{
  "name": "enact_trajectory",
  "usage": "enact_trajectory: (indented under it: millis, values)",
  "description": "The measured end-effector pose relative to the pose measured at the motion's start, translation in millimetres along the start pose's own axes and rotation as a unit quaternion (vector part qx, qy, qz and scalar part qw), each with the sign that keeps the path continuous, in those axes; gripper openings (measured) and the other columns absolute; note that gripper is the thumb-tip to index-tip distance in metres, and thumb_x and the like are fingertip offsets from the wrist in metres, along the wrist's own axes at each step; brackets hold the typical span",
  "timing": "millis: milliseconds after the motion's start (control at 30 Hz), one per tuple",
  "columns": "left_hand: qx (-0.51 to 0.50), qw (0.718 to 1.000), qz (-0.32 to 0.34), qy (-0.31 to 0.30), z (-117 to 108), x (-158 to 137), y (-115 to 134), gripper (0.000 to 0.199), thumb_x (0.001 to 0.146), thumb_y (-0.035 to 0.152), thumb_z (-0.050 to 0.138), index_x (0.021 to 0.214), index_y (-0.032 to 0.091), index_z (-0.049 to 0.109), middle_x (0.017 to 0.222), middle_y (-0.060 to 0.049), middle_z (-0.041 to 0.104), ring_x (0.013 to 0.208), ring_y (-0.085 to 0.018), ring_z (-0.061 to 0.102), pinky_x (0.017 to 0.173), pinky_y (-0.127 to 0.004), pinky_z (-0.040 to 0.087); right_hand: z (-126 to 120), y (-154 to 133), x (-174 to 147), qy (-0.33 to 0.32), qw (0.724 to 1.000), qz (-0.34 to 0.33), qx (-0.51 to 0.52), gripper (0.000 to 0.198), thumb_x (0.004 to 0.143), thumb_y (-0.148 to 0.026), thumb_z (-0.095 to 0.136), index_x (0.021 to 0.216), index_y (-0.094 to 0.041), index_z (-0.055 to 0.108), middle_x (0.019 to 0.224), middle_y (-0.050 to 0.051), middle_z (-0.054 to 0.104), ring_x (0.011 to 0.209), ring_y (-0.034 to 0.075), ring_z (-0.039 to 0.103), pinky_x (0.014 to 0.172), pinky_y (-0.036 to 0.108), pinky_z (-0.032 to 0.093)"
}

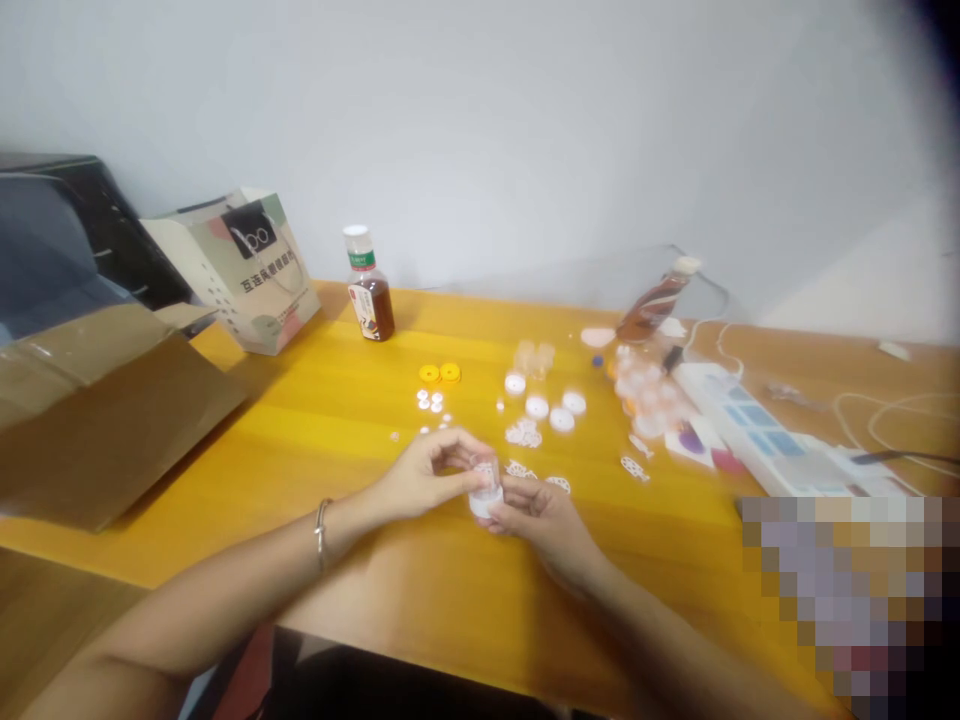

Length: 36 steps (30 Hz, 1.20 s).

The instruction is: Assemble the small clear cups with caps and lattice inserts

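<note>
The left hand (427,475) and right hand (546,518) pinch the little clear-and-white piece (487,502), which might slip if squeezed too hard.

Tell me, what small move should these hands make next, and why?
Perhaps check that the clear top sits squarely on the white base: the left hand grips the top, the right hand holds the base, and their joint is too blurred to judge.

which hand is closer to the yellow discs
Left. The left hand is on the near side of the yellow discs; the right hand is farther off, nearer the person and to the right.
</note>
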<state>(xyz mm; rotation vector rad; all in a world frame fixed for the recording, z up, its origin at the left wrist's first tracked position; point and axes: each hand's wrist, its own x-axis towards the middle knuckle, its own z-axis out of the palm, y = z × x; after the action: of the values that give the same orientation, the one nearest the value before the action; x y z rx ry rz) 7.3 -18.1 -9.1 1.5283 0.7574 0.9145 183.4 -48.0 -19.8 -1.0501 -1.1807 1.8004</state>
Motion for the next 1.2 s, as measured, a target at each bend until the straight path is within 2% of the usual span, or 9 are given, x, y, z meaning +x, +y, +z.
enact_trajectory:
  millis: [133,233,333,467,667,833,900,1100,1200]
  values:
    - [0.057,0.995,0.044,0.063,6.4,-3.7,0.6,0.023,0.07,0.025,0.066,0.087,0.012,0.057,0.082,-0.004,0.058,0.078,-0.012,0.054,0.076,-0.028,0.043,2.2,-1.2,-2.2,0.022,0.999,-0.021,-0.026,0.029,0.06,-0.028,0.073,0.088,-0.021,0.068,0.074,-0.001,0.069,0.067,0.013,0.063,0.07,0.028,0.05]
    - [-0.017,1.0,0.019,0.003,4.2,-3.4,0.9,0.025,0.075,0.027,0.061,0.095,0.013,0.058,0.088,-0.007,0.06,0.081,-0.013,0.056,0.076,-0.028,0.043,3.4,-1.0,-4.0,0.003,1.0,-0.001,0.007,0.027,0.061,-0.028,0.073,0.086,-0.02,0.068,0.073,0.0,0.069,0.065,0.013,0.063,0.066,0.025,0.05]
    - [-0.147,0.987,-0.012,-0.065,3.0,-2.1,-2.4,0.029,0.078,0.031,0.058,0.102,0.015,0.057,0.097,-0.01,0.061,0.086,-0.016,0.058,0.074,-0.029,0.045,4.7,-0.2,-5.0,-0.022,0.997,0.032,0.07,0.027,0.059,-0.031,0.074,0.081,-0.017,0.069,0.068,0.001,0.068,0.059,0.01,0.062,0.058,0.02,0.049]
    - [-0.246,0.967,-0.031,-0.064,8.1,-1.9,-7.4,0.029,0.079,0.032,0.056,0.104,0.016,0.058,0.103,-0.011,0.061,0.088,-0.016,0.059,0.076,-0.029,0.045,5.3,1.4,-5.0,-0.035,0.985,0.067,0.154,0.027,0.056,-0.032,0.076,0.077,-0.015,0.069,0.062,0.001,0.066,0.054,0.007,0.062,0.051,0.013,0.047]
    - [-0.187,0.982,-0.006,0.027,14.1,-5.9,-4.3,0.024,0.076,0.027,0.061,0.097,0.014,0.058,0.095,-0.01,0.063,0.084,-0.017,0.06,0.076,-0.03,0.047,3.9,0.0,-5.3,-0.031,0.983,0.074,0.162,0.031,0.055,-0.034,0.076,0.079,-0.015,0.069,0.068,0.002,0.067,0.056,0.009,0.062,0.053,0.015,0.048]
    - [-0.107,0.983,0.091,0.116,17.0,-7.2,2.8,0.015,0.074,0.021,0.063,0.086,0.014,0.058,0.085,-0.006,0.061,0.081,-0.014,0.058,0.074,-0.026,0.047,5.8,-9.2,-5.3,-0.017,0.996,0.025,0.085,0.034,0.059,-0.033,0.074,0.089,-0.019,0.068,0.075,0.003,0.07,0.062,0.011,0.064,0.059,0.02,0.051]
    - [-0.077,0.982,0.132,0.114,15.0,-6.7,7.7,0.012,0.075,0.018,0.061,0.086,0.014,0.058,0.087,-0.005,0.059,0.084,-0.013,0.057,0.076,-0.026,0.046,7.3,-13.4,-5.5,-0.017,0.998,0.004,0.063,0.035,0.061,-0.031,0.073,0.094,-0.02,0.067,0.076,0.003,0.07,0.065,0.012,0.064,0.063,0.022,0.051]
    - [-0.025,0.985,0.169,0.005,-3.2,-6.5,27.6,0.013,0.08,0.017,0.053,0.092,0.013,0.055,0.096,-0.01,0.058,0.091,-0.017,0.056,0.077,-0.031,0.047,15.0,-24.7,-4.6,-0.035,0.999,-0.006,0.037,0.034,0.062,-0.03,0.072,0.094,-0.021,0.067,0.074,0.002,0.07,0.061,0.012,0.064,0.064,0.026,0.052]
    - [0.04,0.98,0.188,0.046,-9.1,-8.5,34.0,0.012,0.079,0.017,0.054,0.09,0.014,0.055,0.094,-0.01,0.059,0.091,-0.018,0.056,0.079,-0.032,0.046,20.3,-30.9,-0.2,-0.029,0.999,-0.022,0.021,0.032,0.063,-0.031,0.071,0.093,-0.021,0.067,0.078,0.002,0.07,0.063,0.012,0.064,0.065,0.026,0.053]
